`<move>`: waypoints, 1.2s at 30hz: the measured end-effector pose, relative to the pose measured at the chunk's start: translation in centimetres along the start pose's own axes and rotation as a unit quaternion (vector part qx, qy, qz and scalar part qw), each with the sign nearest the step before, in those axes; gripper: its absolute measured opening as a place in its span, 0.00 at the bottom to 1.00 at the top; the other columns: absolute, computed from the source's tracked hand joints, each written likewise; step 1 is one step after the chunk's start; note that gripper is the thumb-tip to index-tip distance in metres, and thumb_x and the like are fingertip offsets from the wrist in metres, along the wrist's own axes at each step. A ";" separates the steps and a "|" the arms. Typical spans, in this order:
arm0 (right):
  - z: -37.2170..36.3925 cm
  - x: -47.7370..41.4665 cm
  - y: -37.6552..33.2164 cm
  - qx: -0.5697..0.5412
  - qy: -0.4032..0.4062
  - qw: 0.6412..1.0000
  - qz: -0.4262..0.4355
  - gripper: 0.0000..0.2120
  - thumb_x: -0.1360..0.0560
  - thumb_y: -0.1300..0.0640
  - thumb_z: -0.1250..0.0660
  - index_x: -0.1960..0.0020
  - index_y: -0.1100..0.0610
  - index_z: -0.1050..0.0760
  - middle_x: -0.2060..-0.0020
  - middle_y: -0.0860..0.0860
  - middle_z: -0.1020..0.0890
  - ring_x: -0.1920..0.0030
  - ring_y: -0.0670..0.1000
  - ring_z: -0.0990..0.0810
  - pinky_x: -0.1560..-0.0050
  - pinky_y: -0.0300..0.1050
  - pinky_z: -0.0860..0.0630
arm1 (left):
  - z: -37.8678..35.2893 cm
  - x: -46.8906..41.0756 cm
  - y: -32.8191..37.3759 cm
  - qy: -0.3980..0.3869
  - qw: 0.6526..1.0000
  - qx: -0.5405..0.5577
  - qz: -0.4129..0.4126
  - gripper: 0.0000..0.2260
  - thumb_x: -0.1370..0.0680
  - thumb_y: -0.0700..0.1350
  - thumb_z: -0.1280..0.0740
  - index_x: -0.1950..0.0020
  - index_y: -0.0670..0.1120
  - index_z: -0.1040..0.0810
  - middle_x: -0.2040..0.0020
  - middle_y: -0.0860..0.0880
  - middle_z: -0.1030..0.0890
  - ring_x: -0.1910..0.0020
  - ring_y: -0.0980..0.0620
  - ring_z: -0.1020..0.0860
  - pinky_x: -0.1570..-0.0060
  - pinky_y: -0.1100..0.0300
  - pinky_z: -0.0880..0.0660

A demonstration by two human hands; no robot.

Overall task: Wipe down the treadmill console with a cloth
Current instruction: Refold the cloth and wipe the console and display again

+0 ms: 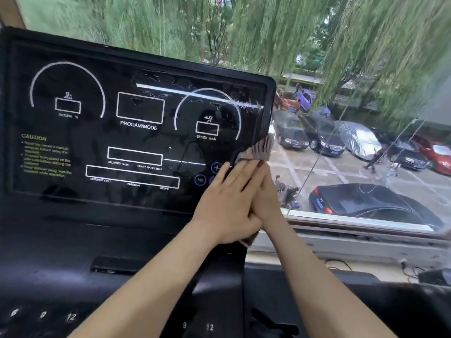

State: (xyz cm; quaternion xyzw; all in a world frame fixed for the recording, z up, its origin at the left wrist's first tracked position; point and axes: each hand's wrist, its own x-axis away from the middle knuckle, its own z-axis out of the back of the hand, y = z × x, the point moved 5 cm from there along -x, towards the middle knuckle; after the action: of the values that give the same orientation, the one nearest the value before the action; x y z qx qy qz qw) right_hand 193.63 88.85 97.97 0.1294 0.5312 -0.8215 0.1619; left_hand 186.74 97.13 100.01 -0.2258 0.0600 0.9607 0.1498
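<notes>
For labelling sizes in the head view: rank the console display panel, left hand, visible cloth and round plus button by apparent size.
1. console display panel
2. left hand, nearer the camera, so it looks enlarged
3. cloth, only partly showing
4. plus button

Glossy, smeared black console panel [146, 132]; soft striped woven cloth [260, 148]; matt plastic surround.

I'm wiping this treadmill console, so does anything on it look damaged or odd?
Yes. Blotchy, ragged marks cross the upper right of the screen, over the speed dial; smears or peeling film, I cannot tell. Also, the label under the middle box reads PROGAM/MODE, a misspelling.
</notes>
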 end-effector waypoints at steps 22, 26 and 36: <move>-7.3 20.3 3.9 0.359 -0.095 0.928 -0.035 0.32 0.23 0.52 0.51 0.27 0.74 0.45 0.31 0.80 0.50 0.29 0.77 0.52 0.29 0.66 0.51 | -6.4 21.8 0.1 -0.110 0.985 0.068 0.115 0.29 0.29 0.57 0.44 0.29 0.48 0.28 0.33 0.50 0.24 0.33 0.53 0.27 0.34 0.43 0.32; -10.9 22.5 1.1 0.369 -0.178 0.911 0.038 0.30 0.24 0.53 0.54 0.27 0.66 0.36 0.27 0.71 0.45 0.27 0.72 0.45 0.30 0.67 0.43 | -4.7 25.8 -1.7 -0.105 0.981 0.054 0.152 0.32 0.31 0.59 0.43 0.30 0.46 0.28 0.33 0.49 0.24 0.33 0.54 0.27 0.34 0.40 0.33; -20.1 25.0 -4.4 0.494 -0.249 0.833 0.027 0.32 0.26 0.50 0.49 0.31 0.72 0.34 0.38 0.79 0.33 0.35 0.76 0.32 0.36 0.69 0.33 | -1.4 33.5 -9.5 -0.131 0.968 0.023 0.212 0.36 0.29 0.64 0.41 0.24 0.48 0.37 0.25 0.52 0.34 0.26 0.56 0.37 0.30 0.42 0.49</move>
State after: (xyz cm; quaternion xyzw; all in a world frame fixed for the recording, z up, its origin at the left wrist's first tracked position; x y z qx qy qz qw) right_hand 169.81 105.74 83.92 -0.0027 -0.0071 -0.9743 0.2250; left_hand 161.68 114.60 83.19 -0.0770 0.1089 0.9900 -0.0457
